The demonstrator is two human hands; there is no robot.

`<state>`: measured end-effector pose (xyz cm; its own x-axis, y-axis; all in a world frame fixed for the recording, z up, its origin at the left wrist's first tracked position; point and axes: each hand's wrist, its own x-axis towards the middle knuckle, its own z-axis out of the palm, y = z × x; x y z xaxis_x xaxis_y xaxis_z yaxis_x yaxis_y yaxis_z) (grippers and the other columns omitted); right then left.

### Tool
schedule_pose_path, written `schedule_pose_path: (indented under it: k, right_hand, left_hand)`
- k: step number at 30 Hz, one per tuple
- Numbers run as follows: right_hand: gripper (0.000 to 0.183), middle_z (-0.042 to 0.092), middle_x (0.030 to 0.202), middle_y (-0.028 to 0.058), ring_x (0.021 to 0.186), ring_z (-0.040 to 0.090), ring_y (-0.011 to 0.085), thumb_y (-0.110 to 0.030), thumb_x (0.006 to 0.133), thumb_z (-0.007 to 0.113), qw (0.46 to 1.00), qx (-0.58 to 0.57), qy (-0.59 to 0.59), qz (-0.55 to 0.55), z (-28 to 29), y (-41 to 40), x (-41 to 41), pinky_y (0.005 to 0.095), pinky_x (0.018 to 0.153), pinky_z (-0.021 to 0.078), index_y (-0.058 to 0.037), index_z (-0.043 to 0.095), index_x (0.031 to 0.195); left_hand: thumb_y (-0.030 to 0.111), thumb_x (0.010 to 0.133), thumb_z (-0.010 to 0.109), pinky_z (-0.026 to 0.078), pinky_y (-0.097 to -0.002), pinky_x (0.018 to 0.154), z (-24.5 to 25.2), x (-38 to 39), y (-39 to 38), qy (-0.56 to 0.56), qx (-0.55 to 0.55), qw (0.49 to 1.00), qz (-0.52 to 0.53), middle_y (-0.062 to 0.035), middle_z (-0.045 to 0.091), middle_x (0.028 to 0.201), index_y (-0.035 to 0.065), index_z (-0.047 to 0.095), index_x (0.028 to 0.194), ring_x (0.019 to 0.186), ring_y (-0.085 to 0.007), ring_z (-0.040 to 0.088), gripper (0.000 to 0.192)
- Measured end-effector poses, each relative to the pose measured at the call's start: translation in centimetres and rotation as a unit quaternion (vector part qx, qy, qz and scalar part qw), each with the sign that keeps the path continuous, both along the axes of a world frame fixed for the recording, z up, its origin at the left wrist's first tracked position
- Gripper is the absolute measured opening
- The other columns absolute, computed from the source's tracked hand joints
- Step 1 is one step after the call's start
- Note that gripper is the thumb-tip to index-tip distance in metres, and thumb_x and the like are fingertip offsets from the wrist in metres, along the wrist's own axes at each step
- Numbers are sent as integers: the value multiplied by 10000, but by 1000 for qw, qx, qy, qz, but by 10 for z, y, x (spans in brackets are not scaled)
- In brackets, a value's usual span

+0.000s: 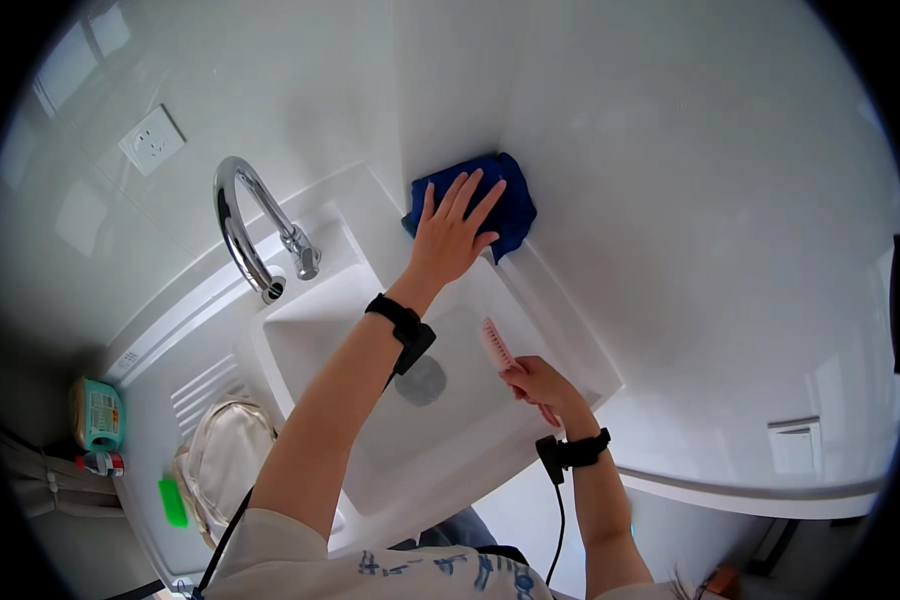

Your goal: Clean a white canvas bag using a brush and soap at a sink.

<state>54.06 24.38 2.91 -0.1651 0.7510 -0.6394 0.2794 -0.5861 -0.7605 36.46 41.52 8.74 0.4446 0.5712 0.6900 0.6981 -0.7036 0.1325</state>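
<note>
My left hand (pixel 454 229) lies on a folded dark blue cloth (pixel 517 206) at the far corner of the white sink (pixel 450 480), against the wall. Its fingers are spread over the cloth, and the palm side is hidden. In my right hand (pixel 544 386) is a pink long-handled brush or comb (pixel 497 345), gripped at the handle. The toothed end points up and left, above the sink basin, while the handle's tail shows below the hand. A round grey drain (pixel 421 380) is at the bottom of the basin, partly behind my left wrist.
A chrome gooseneck faucet (pixel 229 214) rises at the sink's left back edge. On the left drainboard lie a cream backpack or bag (pixel 232 450) and a green block (pixel 172 502). A teal labelled bottle (pixel 103 415) and a small bottle with a red cap (pixel 105 463) stand farther left.
</note>
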Motion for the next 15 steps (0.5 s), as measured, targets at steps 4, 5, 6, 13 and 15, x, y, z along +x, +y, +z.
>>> schedule_pose_path:
  k: [4,5,6,13,15]
  right_hand:
    - [235,495,619,16,530,409,81,-245,862,545,999,5,-15,29,1,-4,-8,234,472,308,-12,561,836]
    - [235,495,620,16,540,414,84,-241,865,539,999,2,-18,37,3,-6,-7,237,479,309,-8,568,849]
    - [230,494,625,16,553,416,88,-231,868,538,999,-5,-24,41,0,-7,-4,242,491,309,-4,577,872]
    - [237,492,627,13,547,409,89,-240,871,544,999,-14,-37,28,-3,-4,11,242,491,311,-6,574,860]
    - [241,493,626,12,544,410,88,-245,871,542,1000,-12,-21,12,-2,-4,12,240,490,312,-6,570,848]
  left_hand:
    - [308,842,583,350,-432,990,-33,7,44,106,-9,991,78,-44,382,1373,298,308,1390,1215,-275,400,613]
    - [296,840,584,354,-414,990,-44,8,53,116,-70,988,82,-18,391,1369,338,325,1378,1227,-262,389,599]
    - [258,842,581,370,-396,970,-47,14,54,113,-41,989,88,-41,444,1293,278,373,1345,1181,-266,417,545]
    - [230,833,579,478,-360,799,-48,26,84,109,-20,991,78,-95,515,1004,77,485,1003,966,-259,537,247]
    - [268,853,558,513,-356,689,-47,30,86,135,-20,985,104,-104,541,926,65,474,945,872,-269,584,238]
